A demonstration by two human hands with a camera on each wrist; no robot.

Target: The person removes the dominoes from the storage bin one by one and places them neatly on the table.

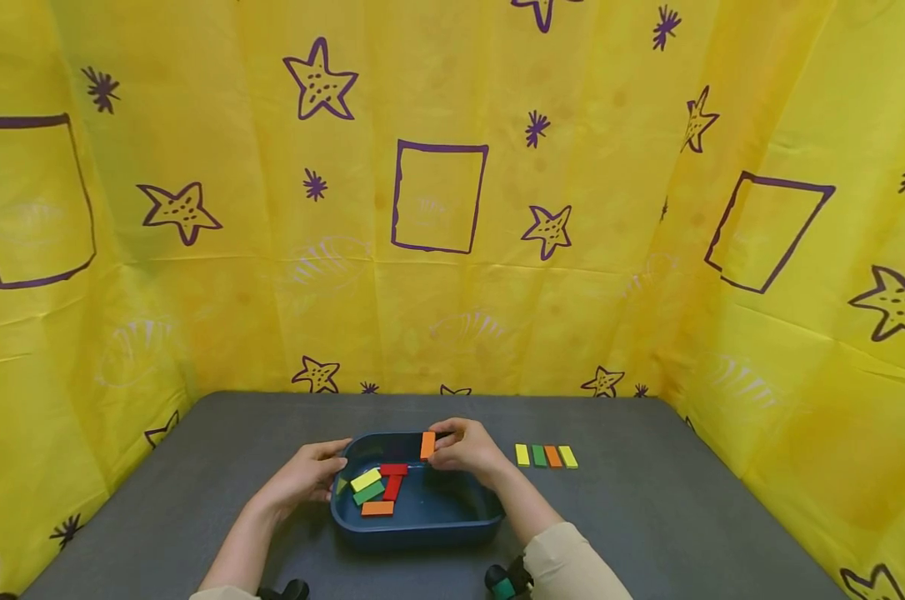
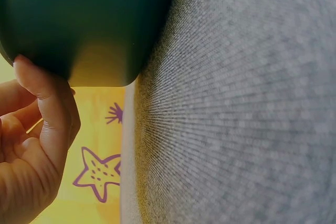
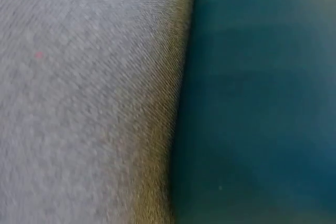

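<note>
A dark blue rectangular tub [image 1: 422,525] stands on the table with several small blocks inside: a yellow block [image 1: 366,480], a green block [image 1: 369,493], two red blocks [image 1: 393,487] and an orange block [image 1: 377,508]. My left hand [image 1: 307,475] holds the tub's left end at the rim; a fingertip [image 2: 29,74] presses its outer wall in the left wrist view. Between the thumb and fingers of my right hand [image 1: 467,452] another orange block [image 1: 427,445] is pinched upright over the tub's back part. The right wrist view has only the tub's side [image 3: 257,103] and tabletop, without the hand.
Right of the tub, a yellow block [image 1: 522,455], a green block [image 1: 538,456], an orange block [image 1: 553,457] and a second yellow block [image 1: 568,457] lie in a row on the dark grey table [image 1: 632,517]. A yellow curtain [image 1: 437,333] with purple drawings surrounds the table.
</note>
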